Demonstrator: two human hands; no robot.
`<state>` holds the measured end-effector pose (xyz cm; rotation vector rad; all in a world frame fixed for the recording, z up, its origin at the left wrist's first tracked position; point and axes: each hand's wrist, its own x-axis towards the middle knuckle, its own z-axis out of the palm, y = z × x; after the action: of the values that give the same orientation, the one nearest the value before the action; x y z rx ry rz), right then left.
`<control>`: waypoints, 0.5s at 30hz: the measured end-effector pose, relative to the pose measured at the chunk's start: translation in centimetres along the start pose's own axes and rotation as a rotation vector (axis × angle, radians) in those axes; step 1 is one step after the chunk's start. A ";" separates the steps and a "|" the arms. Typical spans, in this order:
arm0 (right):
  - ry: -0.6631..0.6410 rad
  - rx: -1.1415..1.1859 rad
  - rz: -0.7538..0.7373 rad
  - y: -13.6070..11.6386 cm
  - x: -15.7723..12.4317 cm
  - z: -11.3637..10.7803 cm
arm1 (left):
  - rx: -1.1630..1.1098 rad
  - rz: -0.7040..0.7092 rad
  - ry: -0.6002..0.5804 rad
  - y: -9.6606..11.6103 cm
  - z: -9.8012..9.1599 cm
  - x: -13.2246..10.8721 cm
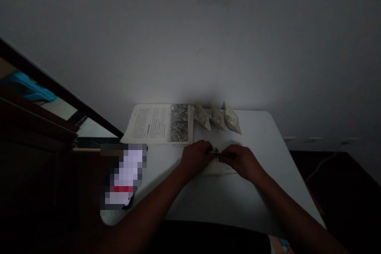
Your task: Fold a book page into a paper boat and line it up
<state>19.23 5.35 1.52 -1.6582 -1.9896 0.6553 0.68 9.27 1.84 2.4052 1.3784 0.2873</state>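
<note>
My left hand (198, 155) and my right hand (239, 158) meet over the white table, fingers pinched close together. Between the fingertips shows a small dark-and-light patterned piece (216, 153); it looks like printed paper, mostly covered by the fingers. Both hands are closed on it. Under them a pale sheet of paper (220, 170) lies flat, its near edge visible below my wrists. Just beyond the hands, three folded paper boats (202, 119) made from printed pages stand in a row.
An open book (154, 123) with text and a dark picture lies at the back left of the table (208, 202). A phone (126, 174), its screen blurred out, lies at the left edge. A wall (190, 47) rises behind. A dark rail (68, 91) slants on the left.
</note>
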 end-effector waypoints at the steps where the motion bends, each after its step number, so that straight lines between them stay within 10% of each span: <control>1: 0.002 -0.001 0.002 0.0 0.0 0.0 | -0.002 0.014 0.023 0.0 0.2 0.0; 15: 0.124 -0.075 -0.113 0.4 0.3 1.3 | -0.004 0.152 0.213 -0.5 2.3 -0.4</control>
<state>18.67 5.62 0.25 -1.5745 -2.0232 0.4311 0.86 8.66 -0.48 2.5407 1.2786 0.5998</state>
